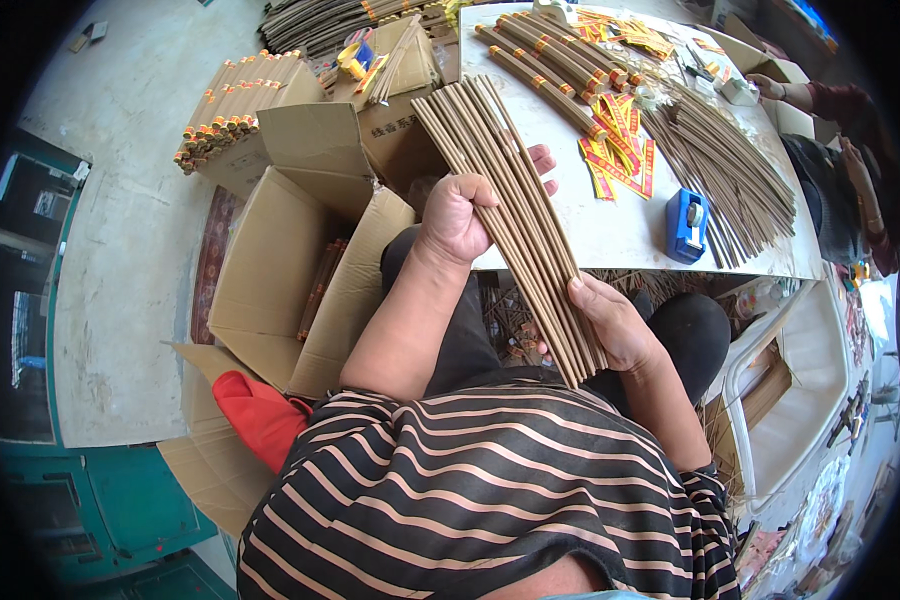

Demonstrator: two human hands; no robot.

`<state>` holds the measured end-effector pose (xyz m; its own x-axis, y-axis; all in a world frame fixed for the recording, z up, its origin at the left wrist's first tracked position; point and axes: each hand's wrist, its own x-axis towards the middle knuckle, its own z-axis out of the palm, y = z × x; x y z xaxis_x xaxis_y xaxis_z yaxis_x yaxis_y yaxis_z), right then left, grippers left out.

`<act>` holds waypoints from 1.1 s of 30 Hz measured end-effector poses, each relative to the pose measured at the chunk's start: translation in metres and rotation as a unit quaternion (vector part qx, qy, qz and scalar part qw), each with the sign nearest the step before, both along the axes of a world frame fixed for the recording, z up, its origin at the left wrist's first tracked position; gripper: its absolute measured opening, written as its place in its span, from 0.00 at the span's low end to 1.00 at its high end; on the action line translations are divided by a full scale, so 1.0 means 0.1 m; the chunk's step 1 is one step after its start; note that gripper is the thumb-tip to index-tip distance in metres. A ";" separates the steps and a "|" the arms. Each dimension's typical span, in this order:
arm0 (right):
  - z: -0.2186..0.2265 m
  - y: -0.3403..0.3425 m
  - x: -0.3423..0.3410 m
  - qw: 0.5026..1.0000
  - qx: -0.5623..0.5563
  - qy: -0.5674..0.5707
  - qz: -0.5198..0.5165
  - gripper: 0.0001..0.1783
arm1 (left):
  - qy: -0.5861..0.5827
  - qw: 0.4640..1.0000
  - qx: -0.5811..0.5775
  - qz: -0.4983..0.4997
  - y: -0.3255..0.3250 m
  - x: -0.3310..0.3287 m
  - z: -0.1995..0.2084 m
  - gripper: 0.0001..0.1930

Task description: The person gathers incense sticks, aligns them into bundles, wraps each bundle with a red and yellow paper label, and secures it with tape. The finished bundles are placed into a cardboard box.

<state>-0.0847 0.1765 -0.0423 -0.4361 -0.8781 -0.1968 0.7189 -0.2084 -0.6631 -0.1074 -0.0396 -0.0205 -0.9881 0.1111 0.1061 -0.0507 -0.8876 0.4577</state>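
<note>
One bundle of brown sticks (515,215) is present between two hands; overlapping sticks prevent an exact count. The left hand (460,210) is partly closed around the upper part of the bundle: thumb across the front, fingers behind, two fingertips visible beyond the far edge. The right hand (615,325) grips the lower part, thumb on the near edge, fingers underneath. The left forearm extends upward and to the right; the right forearm extends upward and to the left. The bundle is tilted, upper end to the left.

Beyond the right hand, on one white table (540,230), are one blue tape dispenser (687,228) and one loose stick pile (740,175). Paper labels (620,155), uncounted, lie right of the left hand. One open carton (245,270) stands left of the left hand.
</note>
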 end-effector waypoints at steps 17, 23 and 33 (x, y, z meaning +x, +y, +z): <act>-0.04 0.05 -0.01 0.999 -0.024 0.003 -0.029 0.26 | 0.000 0.997 0.032 -0.065 -0.02 -0.01 -0.01 0.42; -0.02 0.07 -0.01 0.999 -0.007 -0.013 -0.029 0.21 | 0.001 0.997 0.043 -0.057 -0.02 0.00 -0.01 0.43; -0.01 0.07 -0.02 0.997 -0.036 -0.069 -0.023 0.23 | 0.014 0.996 0.033 -0.087 -0.05 -0.05 -0.07 0.42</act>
